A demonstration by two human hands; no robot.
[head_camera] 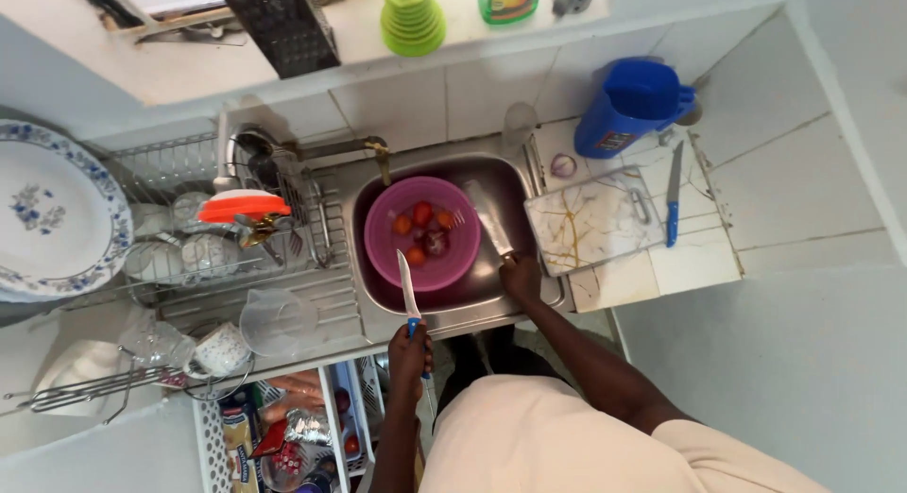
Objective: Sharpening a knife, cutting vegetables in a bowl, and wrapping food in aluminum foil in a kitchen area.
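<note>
The left hand (409, 347) has its fingers wrapped tight on a blue-handled knife (407, 287), blade pointing away over the pink bowl (422, 231) of tomatoes (422, 214). The right hand (521, 274) fingers grip a big knife (489, 221) beside the bowl. Best keep both blades pointed away.

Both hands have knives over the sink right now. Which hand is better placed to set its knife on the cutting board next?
Probably the right hand. It holds the broad knife at the sink's right edge, beside the cutting board. The left hand, with the blue-handled knife, is at the front rim, farther from it.
</note>
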